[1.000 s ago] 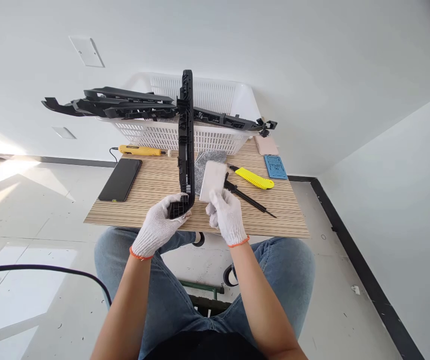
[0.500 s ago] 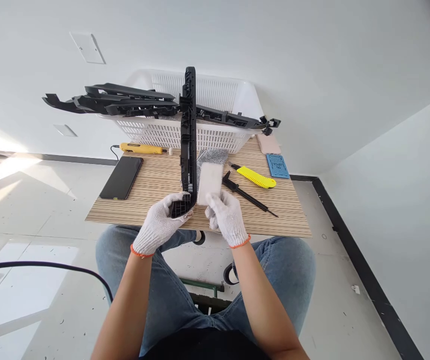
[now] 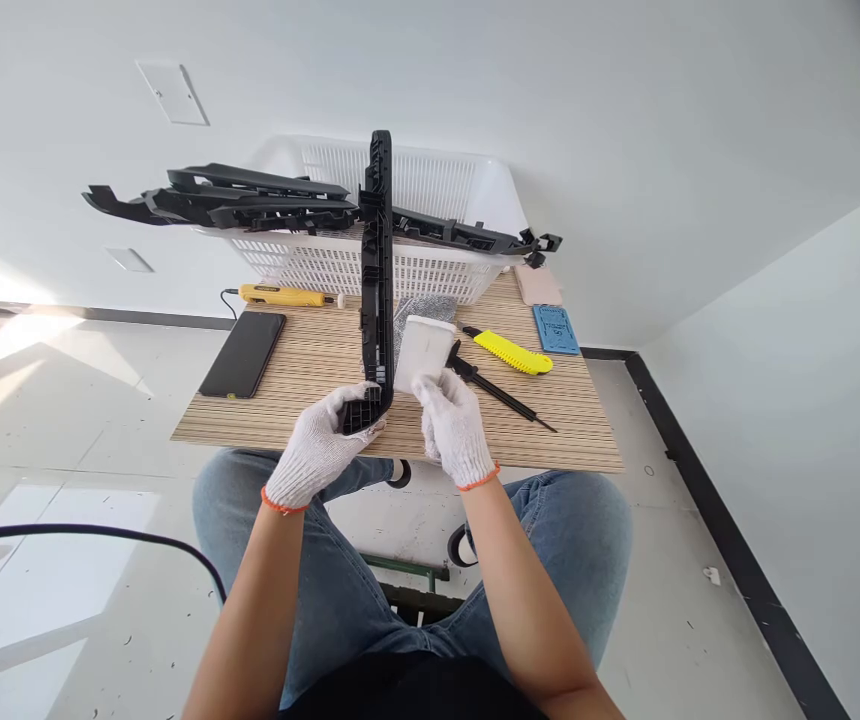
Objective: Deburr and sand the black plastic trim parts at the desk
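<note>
My left hand (image 3: 323,447), in a white knit glove, is closed around the near end of a long black plastic trim piece (image 3: 377,290). The piece points away from me, its ribbed side up, with its far end over the basket. In my right hand (image 3: 456,425), also gloved, is a pale flat rectangular pad (image 3: 425,352), pinched at its near edge. The pad is tilted just right of the trim piece; I cannot tell what it is made of. Behind it lies a silvery textured sheet (image 3: 430,308), partly covered.
A white slatted basket (image 3: 310,262) holds several black trim pieces (image 3: 250,205). On the striped table (image 3: 302,380) lie a phone (image 3: 244,354), yellow corded tool (image 3: 282,295), yellow utility knife (image 3: 512,352), black caliper (image 3: 501,396), blue card-like block (image 3: 556,330) and pinkish pad (image 3: 539,286).
The pale pad has tilted and turned in my right hand, so its top edge now shows and leans right. My left hand and the trim piece are nearly still.
</note>
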`<state>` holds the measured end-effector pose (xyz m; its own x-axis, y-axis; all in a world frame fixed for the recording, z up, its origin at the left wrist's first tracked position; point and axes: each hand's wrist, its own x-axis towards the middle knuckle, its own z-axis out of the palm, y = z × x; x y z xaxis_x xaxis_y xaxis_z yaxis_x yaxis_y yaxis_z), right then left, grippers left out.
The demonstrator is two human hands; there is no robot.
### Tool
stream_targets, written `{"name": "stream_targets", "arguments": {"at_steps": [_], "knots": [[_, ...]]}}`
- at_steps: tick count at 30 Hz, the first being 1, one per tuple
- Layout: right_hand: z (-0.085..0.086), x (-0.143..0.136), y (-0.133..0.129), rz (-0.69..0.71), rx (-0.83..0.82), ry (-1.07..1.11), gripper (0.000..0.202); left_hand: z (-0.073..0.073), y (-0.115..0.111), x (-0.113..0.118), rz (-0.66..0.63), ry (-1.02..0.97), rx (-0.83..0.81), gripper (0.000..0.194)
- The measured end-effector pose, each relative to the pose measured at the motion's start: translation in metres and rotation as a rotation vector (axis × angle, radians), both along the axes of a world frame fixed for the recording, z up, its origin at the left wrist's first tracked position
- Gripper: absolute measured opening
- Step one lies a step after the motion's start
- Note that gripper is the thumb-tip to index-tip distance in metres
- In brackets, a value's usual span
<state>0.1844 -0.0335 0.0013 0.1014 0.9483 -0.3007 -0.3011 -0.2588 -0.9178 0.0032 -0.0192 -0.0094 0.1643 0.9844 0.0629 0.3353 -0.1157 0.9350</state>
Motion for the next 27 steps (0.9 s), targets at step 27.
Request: {"name": "stream_targets", "arguments": {"at_steps": [27], "knots": [[-0.021, 0.004, -0.003, 0.001, 0.376, -0.342, 0.041, -0.002, 0.001, -0.003, -0.024, 0.029, 0.025, 0.04]]}}
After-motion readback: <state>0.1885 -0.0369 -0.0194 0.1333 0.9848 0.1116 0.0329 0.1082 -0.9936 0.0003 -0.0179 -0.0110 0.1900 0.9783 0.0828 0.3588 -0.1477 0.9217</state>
